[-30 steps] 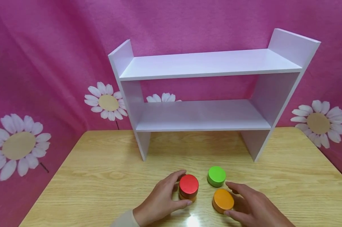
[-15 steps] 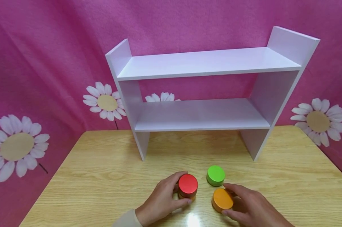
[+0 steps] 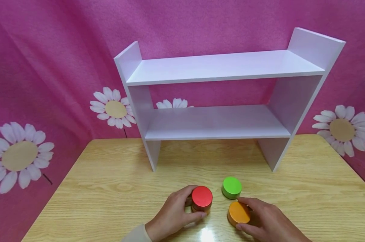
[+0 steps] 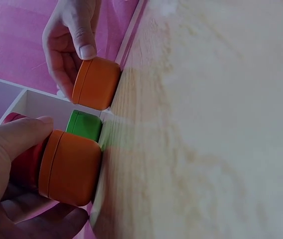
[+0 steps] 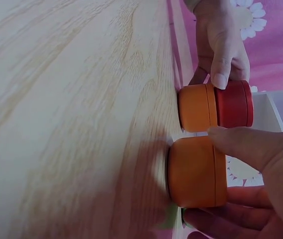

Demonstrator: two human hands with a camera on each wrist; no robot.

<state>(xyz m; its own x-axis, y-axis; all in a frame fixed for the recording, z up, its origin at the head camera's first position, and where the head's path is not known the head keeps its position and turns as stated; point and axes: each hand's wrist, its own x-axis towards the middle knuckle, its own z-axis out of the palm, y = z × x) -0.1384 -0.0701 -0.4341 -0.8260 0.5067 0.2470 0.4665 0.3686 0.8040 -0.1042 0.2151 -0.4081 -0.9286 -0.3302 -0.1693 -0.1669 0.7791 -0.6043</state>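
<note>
A round red tin (image 3: 202, 196) stands on top of an orange tin (image 4: 71, 169), which rests on the wooden table. My left hand (image 3: 173, 215) curls round the red tin from the left, its thumb near the seam between the two tins. To the right, a second orange tin (image 3: 239, 213) sits on the table. My right hand (image 3: 267, 217) pinches it near the lid between thumb and fingers. Just behind it stands a green tin (image 3: 232, 187), which neither hand holds; in the right wrist view it is mostly hidden.
A white two-tier shelf (image 3: 217, 136) stands at the back of the wooden table (image 3: 110, 174), its side panels reaching down to the tabletop. Behind hangs a pink curtain (image 3: 64, 67) printed with white daisies.
The fingers of my right hand have drawn in onto the orange tin. My left thumb and fingers have closed in on the red tin. The tins stay in place.
</note>
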